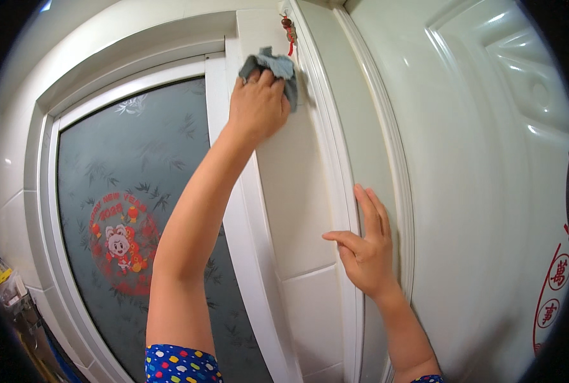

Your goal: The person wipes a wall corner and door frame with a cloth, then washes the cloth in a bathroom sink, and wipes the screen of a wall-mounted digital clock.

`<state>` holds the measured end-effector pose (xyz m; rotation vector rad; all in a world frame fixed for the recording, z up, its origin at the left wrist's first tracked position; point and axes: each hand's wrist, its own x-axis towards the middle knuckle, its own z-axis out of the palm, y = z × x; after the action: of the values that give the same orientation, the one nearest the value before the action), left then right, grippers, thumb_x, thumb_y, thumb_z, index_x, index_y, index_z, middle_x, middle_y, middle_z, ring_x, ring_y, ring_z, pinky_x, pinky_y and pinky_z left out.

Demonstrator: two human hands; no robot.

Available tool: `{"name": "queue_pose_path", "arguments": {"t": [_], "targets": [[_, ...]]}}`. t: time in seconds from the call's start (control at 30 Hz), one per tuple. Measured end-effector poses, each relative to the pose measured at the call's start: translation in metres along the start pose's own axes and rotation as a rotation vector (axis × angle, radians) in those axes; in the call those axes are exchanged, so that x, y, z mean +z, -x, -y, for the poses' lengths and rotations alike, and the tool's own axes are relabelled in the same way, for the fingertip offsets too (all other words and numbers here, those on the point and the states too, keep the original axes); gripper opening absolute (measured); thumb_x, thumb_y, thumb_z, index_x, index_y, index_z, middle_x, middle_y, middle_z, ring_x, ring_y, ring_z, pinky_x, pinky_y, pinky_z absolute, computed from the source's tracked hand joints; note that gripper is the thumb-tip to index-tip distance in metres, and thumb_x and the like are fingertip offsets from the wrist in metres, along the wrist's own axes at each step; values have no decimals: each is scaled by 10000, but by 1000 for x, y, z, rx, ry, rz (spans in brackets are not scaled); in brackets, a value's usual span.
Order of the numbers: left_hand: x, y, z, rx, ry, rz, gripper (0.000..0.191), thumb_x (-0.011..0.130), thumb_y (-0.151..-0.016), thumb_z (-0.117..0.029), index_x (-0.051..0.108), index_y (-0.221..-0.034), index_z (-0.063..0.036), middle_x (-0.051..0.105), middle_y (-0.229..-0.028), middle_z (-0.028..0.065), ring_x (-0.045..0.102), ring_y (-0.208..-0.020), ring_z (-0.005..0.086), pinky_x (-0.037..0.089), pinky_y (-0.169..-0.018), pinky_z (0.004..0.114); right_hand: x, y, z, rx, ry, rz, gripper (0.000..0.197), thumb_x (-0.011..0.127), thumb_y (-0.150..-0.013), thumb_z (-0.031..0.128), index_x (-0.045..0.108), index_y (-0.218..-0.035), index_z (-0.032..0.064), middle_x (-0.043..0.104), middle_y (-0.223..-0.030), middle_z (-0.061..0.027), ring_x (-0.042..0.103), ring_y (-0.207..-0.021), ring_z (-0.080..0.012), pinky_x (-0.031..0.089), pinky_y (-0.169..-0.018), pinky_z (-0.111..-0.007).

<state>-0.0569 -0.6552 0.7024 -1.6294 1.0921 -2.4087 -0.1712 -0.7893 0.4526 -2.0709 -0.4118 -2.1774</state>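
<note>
High up, my left hand [260, 103] grips a crumpled grey-blue cloth [277, 67] and presses it to the narrow strip of cream wall tile [291, 177]. The cloth lies just below and left of a red hanging ornament with beads [289, 31]. Lower on the right, my right hand [370, 244] rests on the white door frame moulding [339, 191], its fingers spread and nothing held. The tips of two fingers point up along the frame's inner panel [363, 110], while the thumb side reaches left over the moulding's edge.
Left stands a white-framed door [215, 119] with a frosted glass pane [136, 129], bearing leaf patterns and a round red festive sticker [121, 244]. A glossy panelled white door [466, 191] with red decals [548, 313] fills the right side. Assorted items [14, 292] crowd the lower left edge.
</note>
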Motion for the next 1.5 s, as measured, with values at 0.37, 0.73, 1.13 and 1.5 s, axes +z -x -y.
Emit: {"name": "queue_pose_path", "arguments": {"t": [0.37, 0.73, 1.13, 1.5], "targets": [[60, -126, 70, -355, -88, -66, 504, 371, -837, -375, 553, -1259, -167, 527, -1277, 104, 484, -1204, 285, 314, -1028, 466, -2, -4, -2, 46, 4, 43, 173, 636, -729, 46, 744, -783, 169, 369, -1440, -162, 291, -1348, -332, 266, -1099, -428], [34, -64, 32, 6, 50, 31, 376, 453, -820, -261, 610, -1130, -115, 576, -1182, 92, 589, -1016, 273, 366, -973, 465, -3, -2, -5, 10, -15, -12, 247, 627, -676, -13, 750, -770, 179, 401, -1414, -171, 326, -1322, -328, 301, -1078, -414], [-39, 58, -26, 93, 219, 20, 181, 615, -692, -90, 686, -853, -49, 559, -1050, 140, 491, -1030, 338, 423, -868, 443, -1, -1, -4, -9, -10, -37, 240, 625, -672, -15, 742, -763, 174, 399, -1415, -172, 353, -1296, -338, 322, -1061, -420], [9, -22, 18, -9, 67, -10, 246, 494, -869, -244, 638, -820, -51, 631, -887, 156, 626, -816, 326, 490, -718, 461, -1, -1, -6, -6, -11, -25, 264, 620, -662, -28, 745, -764, 181, 420, -1400, -182, 352, -1302, -337, 319, -1063, -419]]}}
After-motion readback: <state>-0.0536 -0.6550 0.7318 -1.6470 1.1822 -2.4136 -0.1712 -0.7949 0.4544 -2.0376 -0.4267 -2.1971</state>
